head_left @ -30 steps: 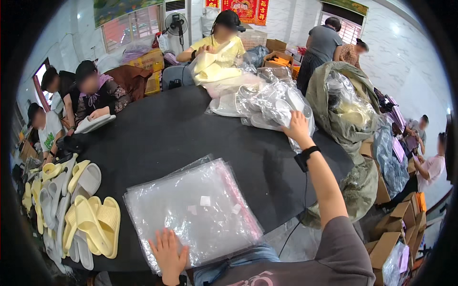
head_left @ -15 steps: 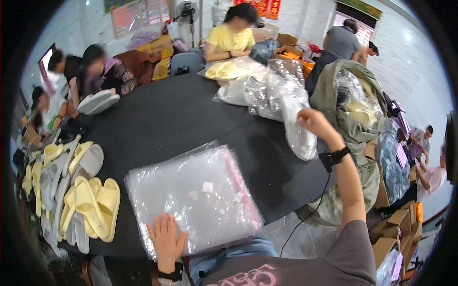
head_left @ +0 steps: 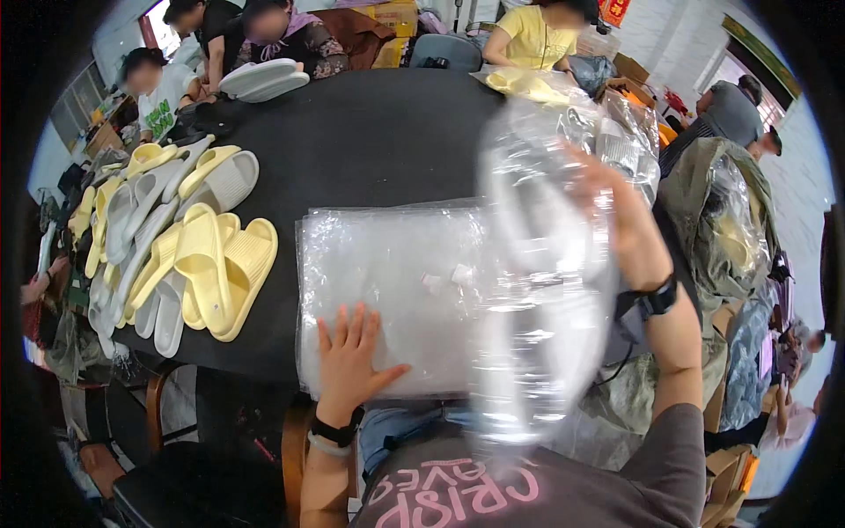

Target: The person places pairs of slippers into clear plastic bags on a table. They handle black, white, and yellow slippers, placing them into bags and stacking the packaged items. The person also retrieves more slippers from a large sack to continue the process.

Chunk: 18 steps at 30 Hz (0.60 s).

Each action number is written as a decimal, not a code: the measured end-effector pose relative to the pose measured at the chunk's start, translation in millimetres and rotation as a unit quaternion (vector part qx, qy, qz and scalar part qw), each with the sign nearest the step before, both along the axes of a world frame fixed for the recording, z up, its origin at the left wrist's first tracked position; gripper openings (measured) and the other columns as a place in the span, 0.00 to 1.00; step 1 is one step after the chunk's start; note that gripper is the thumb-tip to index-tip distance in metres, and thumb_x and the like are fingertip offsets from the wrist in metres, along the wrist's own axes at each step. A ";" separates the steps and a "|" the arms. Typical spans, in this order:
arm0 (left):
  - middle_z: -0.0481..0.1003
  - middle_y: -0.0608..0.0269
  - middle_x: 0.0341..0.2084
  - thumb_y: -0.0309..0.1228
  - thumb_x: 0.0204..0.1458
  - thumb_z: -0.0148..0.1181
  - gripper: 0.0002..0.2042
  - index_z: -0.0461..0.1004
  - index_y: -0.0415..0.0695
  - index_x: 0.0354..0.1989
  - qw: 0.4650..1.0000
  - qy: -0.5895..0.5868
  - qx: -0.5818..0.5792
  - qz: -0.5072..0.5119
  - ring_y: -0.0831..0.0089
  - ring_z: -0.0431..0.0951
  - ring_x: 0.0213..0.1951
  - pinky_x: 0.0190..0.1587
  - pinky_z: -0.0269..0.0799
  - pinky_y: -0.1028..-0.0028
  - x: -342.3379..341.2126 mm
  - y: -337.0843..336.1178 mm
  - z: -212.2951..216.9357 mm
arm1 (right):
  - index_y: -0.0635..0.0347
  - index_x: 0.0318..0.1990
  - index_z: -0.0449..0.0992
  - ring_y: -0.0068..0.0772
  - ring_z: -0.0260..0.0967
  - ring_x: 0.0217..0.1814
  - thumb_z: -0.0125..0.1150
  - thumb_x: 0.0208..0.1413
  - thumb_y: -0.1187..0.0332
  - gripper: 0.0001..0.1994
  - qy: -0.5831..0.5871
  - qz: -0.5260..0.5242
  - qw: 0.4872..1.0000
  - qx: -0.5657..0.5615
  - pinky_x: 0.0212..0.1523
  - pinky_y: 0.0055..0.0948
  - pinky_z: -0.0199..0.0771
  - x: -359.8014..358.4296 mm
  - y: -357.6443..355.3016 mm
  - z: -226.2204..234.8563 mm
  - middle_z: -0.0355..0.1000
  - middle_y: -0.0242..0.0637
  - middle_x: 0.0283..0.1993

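Note:
My left hand (head_left: 354, 363) lies flat, fingers spread, on a stack of clear plastic bags (head_left: 392, 255) at the table's near edge. My right hand (head_left: 627, 216) grips a bagged pair of pale slippers (head_left: 541, 308) by its upper right side. The package hangs in front of me, smeared by motion, and covers the right part of the bag stack. Some of my right fingers are blurred behind the shiny plastic. Loose yellow slippers (head_left: 224, 273) and grey slippers (head_left: 158, 180) are heaped left of the stack.
Other bagged slippers (head_left: 620, 145) lie at the far right of the black table (head_left: 387, 132). Beside them stands a green sack (head_left: 695, 189) of bagged slippers. Several people sit around the far side, one in a yellow top (head_left: 532, 40). A chair (head_left: 202, 475) stands at lower left.
My right hand has lifted a bagged pair from the right of the table and brought it toward me, over the bag stack. My left hand stays on the stack. The view has shifted.

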<state>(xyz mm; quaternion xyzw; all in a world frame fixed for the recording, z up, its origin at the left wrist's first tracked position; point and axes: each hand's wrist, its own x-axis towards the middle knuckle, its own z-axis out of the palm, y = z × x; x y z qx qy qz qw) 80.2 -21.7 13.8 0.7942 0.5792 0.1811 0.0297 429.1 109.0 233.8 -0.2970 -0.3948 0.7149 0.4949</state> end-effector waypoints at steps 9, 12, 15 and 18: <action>0.67 0.60 0.64 0.63 0.42 0.62 0.39 0.70 0.57 0.62 0.998 -0.053 -0.016 0.000 0.57 0.61 0.67 0.68 0.44 0.43 1.6 1.9 -1.1 | 0.63 0.62 0.64 0.36 0.68 0.60 0.48 0.64 0.79 0.19 0.030 -0.019 0.999 0.019 0.60 0.32 0.70 -27.0 4.2 -93.4 0.68 0.41 0.56; 0.68 0.60 0.63 0.62 0.42 0.63 0.37 0.72 0.56 0.60 0.999 -0.046 -0.025 0.010 0.56 0.64 0.65 0.67 0.46 0.44 3.0 1.5 0.9 | 0.63 0.59 0.67 0.32 0.68 0.59 0.54 0.61 0.77 0.18 -0.232 -0.112 0.943 0.213 0.60 0.31 0.66 6.8 -20.1 -127.3 0.69 0.38 0.54; 0.70 0.58 0.61 0.62 0.42 0.63 0.36 0.74 0.54 0.58 0.999 -0.040 -0.032 0.003 0.55 0.66 0.64 0.66 0.50 0.45 1.0 -0.2 -3.3 | 0.66 0.57 0.68 0.34 0.67 0.59 0.59 0.60 0.74 0.18 -0.482 -0.149 0.823 0.261 0.62 0.32 0.63 10.9 -71.3 -142.1 0.70 0.40 0.54; 0.72 0.56 0.58 0.61 0.42 0.64 0.35 0.76 0.52 0.56 0.996 -0.076 -0.045 -0.026 0.53 0.67 0.61 0.65 0.53 0.49 -0.8 4.6 -2.4 | 0.65 0.59 0.67 0.43 0.67 0.60 0.60 0.60 0.68 0.21 -0.511 -0.123 0.825 0.207 0.62 0.38 0.62 10.0 -114.2 -167.1 0.70 0.46 0.57</action>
